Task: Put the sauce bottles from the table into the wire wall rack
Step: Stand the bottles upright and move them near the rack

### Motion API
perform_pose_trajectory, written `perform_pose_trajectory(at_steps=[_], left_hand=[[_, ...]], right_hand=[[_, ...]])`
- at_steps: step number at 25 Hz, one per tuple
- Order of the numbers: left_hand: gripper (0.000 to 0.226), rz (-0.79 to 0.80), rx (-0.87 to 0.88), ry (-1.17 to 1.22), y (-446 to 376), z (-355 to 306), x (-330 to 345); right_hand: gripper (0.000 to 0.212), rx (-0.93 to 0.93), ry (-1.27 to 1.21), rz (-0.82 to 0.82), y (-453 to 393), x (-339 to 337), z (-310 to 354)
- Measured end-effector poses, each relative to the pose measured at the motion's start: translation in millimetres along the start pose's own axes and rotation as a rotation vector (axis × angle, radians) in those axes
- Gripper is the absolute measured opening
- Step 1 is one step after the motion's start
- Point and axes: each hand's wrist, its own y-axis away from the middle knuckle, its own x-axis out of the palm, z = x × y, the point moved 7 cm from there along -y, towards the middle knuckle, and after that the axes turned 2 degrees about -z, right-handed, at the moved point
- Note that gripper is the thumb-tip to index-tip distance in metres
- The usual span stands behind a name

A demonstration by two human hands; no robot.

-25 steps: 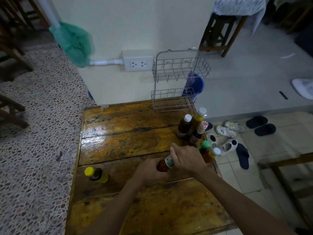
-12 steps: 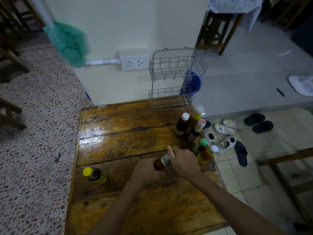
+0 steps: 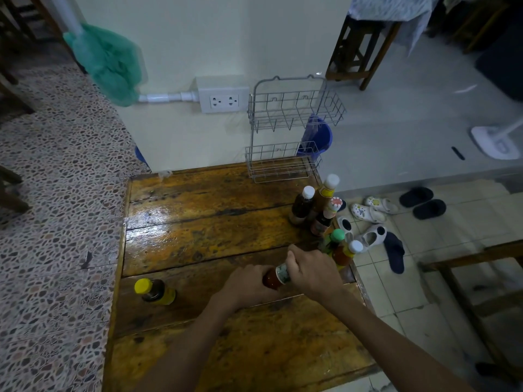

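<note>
"What's round the wooden counter [image 3: 198, 227]?"

"A pale cream wall [image 3: 226, 38] behind it, with a white double socket [image 3: 224, 99] fed by a white pipe [image 3: 167, 96]. A green net bag [image 3: 109, 62] hangs to the left."

"And the floor?"

"Pebbled terrazzo [image 3: 56, 222] on the left, smooth grey concrete [image 3: 410, 123] on the right, then pale tiles [image 3: 410, 278] strewn with slippers [image 3: 368, 212]. A blue bucket [image 3: 318, 135] stands by the wall, a wooden stool [image 3: 359, 49] further back, a white fan base [image 3: 493, 141] at the right edge. Dim, flat light."
</note>
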Motion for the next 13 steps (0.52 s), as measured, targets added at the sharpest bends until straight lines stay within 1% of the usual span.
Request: perform_pose_trajectory(at_steps=[1, 3, 5, 6, 7, 8, 9, 10, 11, 13], left_hand=[[0.048, -0.039, 0.007, -0.107, -3, -2, 1], [0.050, -0.131, 0.013, -0.250, -9, -6, 6], [0.055, -0.229, 0.001, -0.346, -17, -11, 12], [0.056, -0.272, -0.006, -0.375, -23, -14, 14], [0.055, -0.318, -0.008, -0.376, -29, -19, 15], [0.053, -0.357, -0.008, -0.346, -34, -24, 14], [0.052, -0.379, -0.011, -0.284, -41, -28, 13], [0.051, -0.386, -0.012, -0.195, -48, -31, 9], [0.046, -0.392, -0.001, -0.092, -58, -35, 7], [0.032, -0.406, 0.048, 0.113, -77, -43, -1]], right_hand=[[0.032, 0.076, -0.006, 0.006, 2, 5, -9], [0.035, 0.195, -0.016, 0.043, 6, 15, -27], [0.026, 0.251, 0.041, 0.136, 9, 24, -40], [0.021, 0.244, 0.056, 0.138, 8, 23, -45], [0.023, 0.231, 0.091, 0.159, 4, 22, -48], [0.029, 0.269, 0.066, 0.163, 0, 18, -53], [0.034, 0.339, -0.006, 0.134, -7, 6, -55], [0.041, 0.384, -0.083, 0.098, -13, -5, -55], [0.046, 0.413, -0.139, 0.025, -21, -15, -56], [0.046, 0.335, -0.091, -0.076, -34, -30, -45]])
